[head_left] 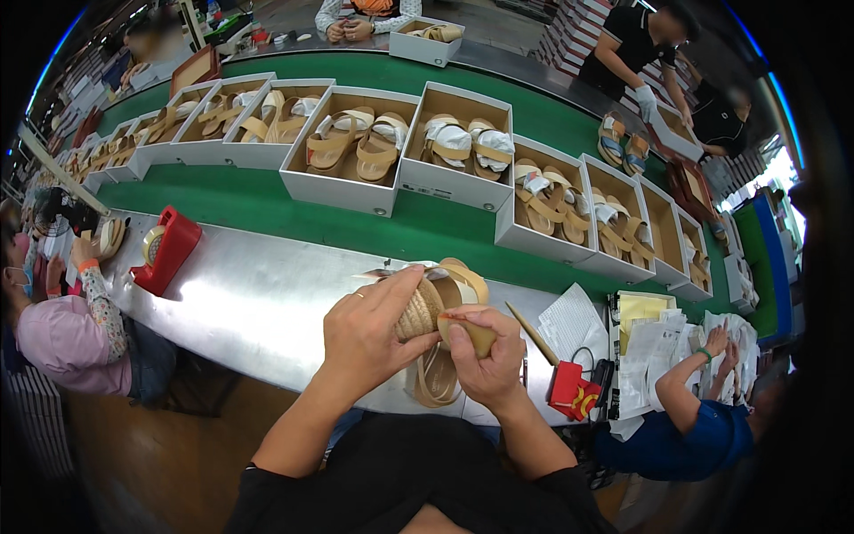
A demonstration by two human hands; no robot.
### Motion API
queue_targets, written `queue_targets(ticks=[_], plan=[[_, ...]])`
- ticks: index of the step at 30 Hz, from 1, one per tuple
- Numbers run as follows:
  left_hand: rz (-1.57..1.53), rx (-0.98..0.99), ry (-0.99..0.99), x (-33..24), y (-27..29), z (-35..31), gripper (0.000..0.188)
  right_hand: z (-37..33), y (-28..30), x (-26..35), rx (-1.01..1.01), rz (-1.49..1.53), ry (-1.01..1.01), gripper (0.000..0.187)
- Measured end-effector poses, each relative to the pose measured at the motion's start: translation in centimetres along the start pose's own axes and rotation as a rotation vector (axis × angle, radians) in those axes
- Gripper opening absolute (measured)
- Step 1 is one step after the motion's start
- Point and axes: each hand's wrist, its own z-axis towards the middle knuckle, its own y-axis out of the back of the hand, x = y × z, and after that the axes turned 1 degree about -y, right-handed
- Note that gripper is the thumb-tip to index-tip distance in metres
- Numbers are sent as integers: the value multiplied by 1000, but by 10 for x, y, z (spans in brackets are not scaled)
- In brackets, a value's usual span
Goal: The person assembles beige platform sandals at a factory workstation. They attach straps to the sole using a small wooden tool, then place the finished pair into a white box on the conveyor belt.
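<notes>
My left hand [366, 335] grips a tan sandal with a braided rope sole [420, 311], turned so that the sole side faces my right hand. My right hand [495, 363] is closed round a yellowish-tan block [473, 336], its kind unclear. The block is right against or very close to the sole; I cannot tell whether they touch. Under my hands, another tan sandal [436, 378] lies on the metal table [258, 298], partly hidden by them. A pale strap [470, 278] shows just beyond the held sole.
White boxes of sandals [365, 178] line the green conveyor [231, 200] ahead. A red tape dispenser [169, 249] stands left. To the right are a brush-like stick [532, 331], a red pouch [571, 392] and papers [654, 365]. Co-workers sit at both sides; others stand across.
</notes>
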Motion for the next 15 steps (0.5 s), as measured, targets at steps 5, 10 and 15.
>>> queue_targets(ticks=[5, 10, 15], plan=[[27, -21, -74, 4, -1, -4, 72, 6, -2, 16, 1, -167, -68, 29], [35, 7, -89, -7, -1, -18, 72, 51, -4, 28, 183, -292, -258, 21], [-5, -49, -51, -13, -6, -30, 73, 48, -9, 19, 64, -1, -445, 17]])
